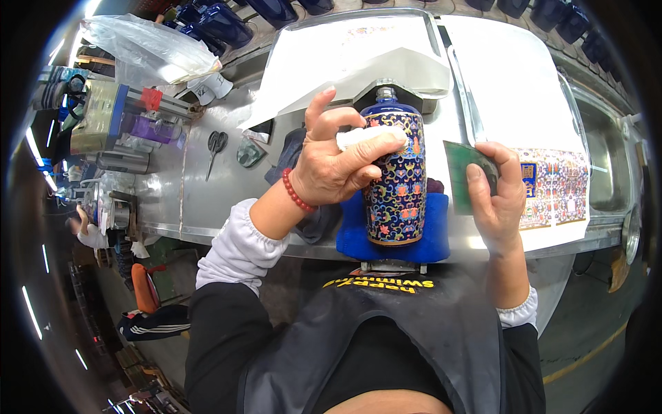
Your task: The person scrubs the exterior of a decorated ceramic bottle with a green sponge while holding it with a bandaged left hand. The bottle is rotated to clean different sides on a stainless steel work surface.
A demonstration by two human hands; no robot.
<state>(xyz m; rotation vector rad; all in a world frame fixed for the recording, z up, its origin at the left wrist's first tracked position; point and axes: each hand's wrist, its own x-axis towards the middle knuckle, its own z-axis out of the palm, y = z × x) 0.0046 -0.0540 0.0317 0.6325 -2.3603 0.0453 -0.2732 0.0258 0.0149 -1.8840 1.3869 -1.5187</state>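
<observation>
A dark blue bottle [394, 217] with a colourful floral pattern and a bare neck lies in front of me, its neck pointing away. Blue cloth [437, 224] is under its near part. My left hand [327, 165] pinches a folded white wad [350, 137], perhaps cloth or paper, against the bottle's upper body. The hand covers part of the pattern. To the right of the bottle, my right hand [502, 196] grips a flat green scraper [458, 176] between thumb and fingers, apart from the bottle.
A printed patterned sheet [555, 186] lies at the right, beside a metal basin [608, 176]. White paper [345, 65] covers a tray behind the bottle. Black scissors [216, 145] and a greenish flat piece [249, 152] lie left. Several dark blue bottles [224, 26] line the back. Another person [89, 233] is far left.
</observation>
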